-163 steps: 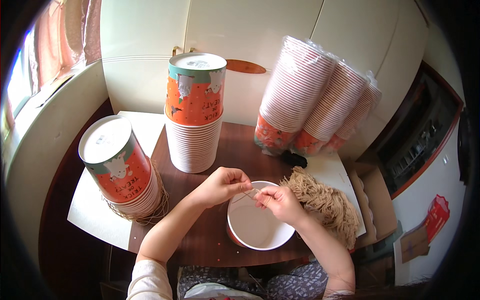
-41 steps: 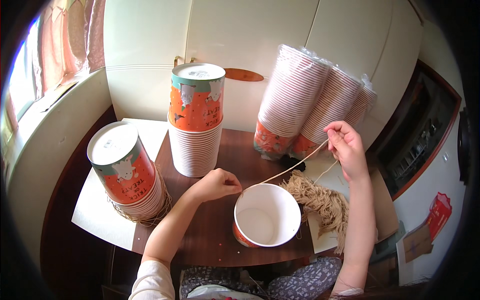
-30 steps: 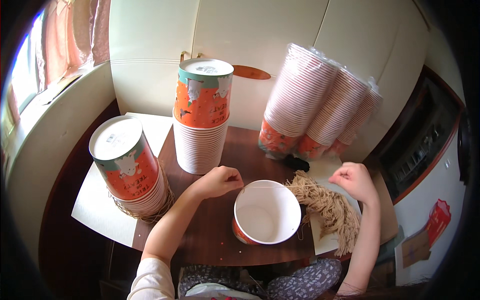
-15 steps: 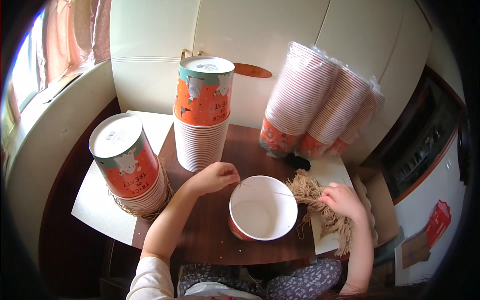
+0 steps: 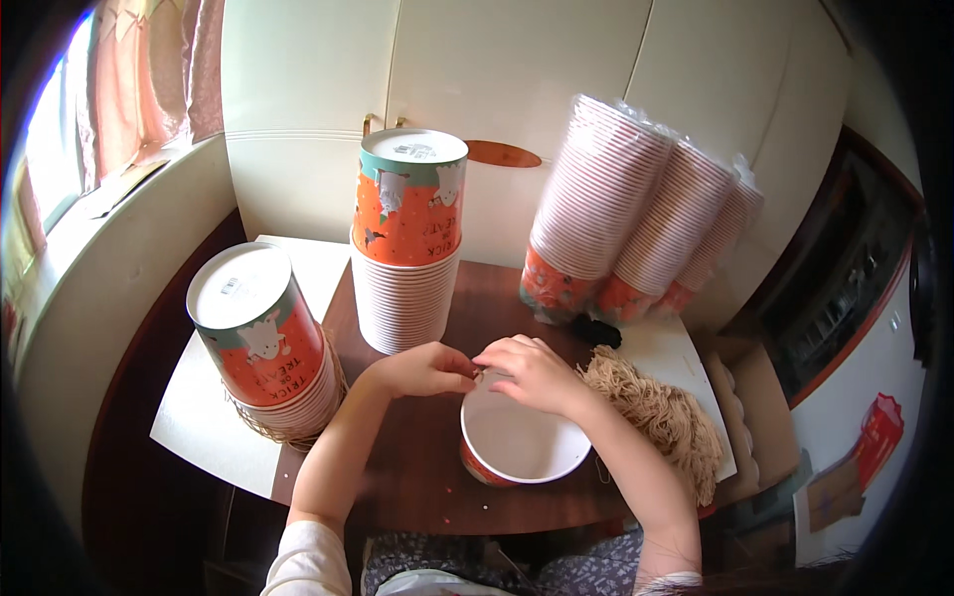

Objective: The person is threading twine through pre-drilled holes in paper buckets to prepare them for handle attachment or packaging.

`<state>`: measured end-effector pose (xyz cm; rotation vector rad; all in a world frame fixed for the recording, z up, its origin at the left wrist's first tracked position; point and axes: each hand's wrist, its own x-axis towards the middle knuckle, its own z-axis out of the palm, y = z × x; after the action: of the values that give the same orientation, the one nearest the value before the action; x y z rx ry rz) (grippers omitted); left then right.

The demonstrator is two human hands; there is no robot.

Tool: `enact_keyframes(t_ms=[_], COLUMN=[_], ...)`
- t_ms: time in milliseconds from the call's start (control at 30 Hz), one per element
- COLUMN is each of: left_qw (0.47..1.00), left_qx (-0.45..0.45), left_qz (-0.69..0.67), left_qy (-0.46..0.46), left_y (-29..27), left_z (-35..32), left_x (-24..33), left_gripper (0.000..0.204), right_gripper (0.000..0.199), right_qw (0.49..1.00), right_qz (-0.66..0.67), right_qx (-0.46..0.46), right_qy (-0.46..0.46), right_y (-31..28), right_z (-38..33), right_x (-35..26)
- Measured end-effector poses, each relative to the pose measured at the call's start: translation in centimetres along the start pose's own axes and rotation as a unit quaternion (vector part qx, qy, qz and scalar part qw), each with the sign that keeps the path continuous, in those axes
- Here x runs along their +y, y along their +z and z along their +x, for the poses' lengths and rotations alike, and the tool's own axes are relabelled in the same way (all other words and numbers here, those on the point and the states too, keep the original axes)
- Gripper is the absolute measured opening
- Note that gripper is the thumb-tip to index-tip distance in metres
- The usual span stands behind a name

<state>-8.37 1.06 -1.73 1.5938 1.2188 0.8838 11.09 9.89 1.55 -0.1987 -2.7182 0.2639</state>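
A white-lined paper bucket (image 5: 527,437) with an orange outside stands upright, mouth up, before me on the brown table. At its far left rim my left hand (image 5: 429,370) and my right hand (image 5: 537,373) meet, fingertips pinched together. A small brown bit of twine (image 5: 480,375) shows between the fingertips; the rest of the strand is hidden by the hands. Right of the bucket, under and beyond my right forearm, lies a loose bundle of tan twine (image 5: 656,412).
Two upside-down bucket stacks stand to the left: one nearer (image 5: 260,328), with twine around its base, and one farther (image 5: 409,238). Plastic-wrapped bucket stacks (image 5: 606,199) lean at the back right. A black item (image 5: 598,333) lies below them. A cardboard box (image 5: 760,417) sits beyond the right edge.
My right hand has left the twine bundle and moved left across the bucket to join my left hand at the rim. The strand stretched over the mouth no longer shows.
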Motion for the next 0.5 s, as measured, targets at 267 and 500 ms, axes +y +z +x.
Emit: enact_keyframes(t_ms=[267,500], left_qw=[0.987,0.990], left_qx=[0.012,0.006], left_qz=[0.155,0.127], left_qy=[-0.043,-0.062], left_y=[0.8,1.3], left_z=[-0.1,-0.4], left_x=[1.9,2.9], left_gripper=[0.041,0.033], right_gripper=[0.012,0.009], right_qw=[0.992,0.966], right_qz=[0.076,0.215], right_qx=[-0.102,-0.127], right_qy=[-0.019,0.070], right_y=[-0.1,-0.4], right_z=[1.7,0.3], right_x=[0.4,-0.3])
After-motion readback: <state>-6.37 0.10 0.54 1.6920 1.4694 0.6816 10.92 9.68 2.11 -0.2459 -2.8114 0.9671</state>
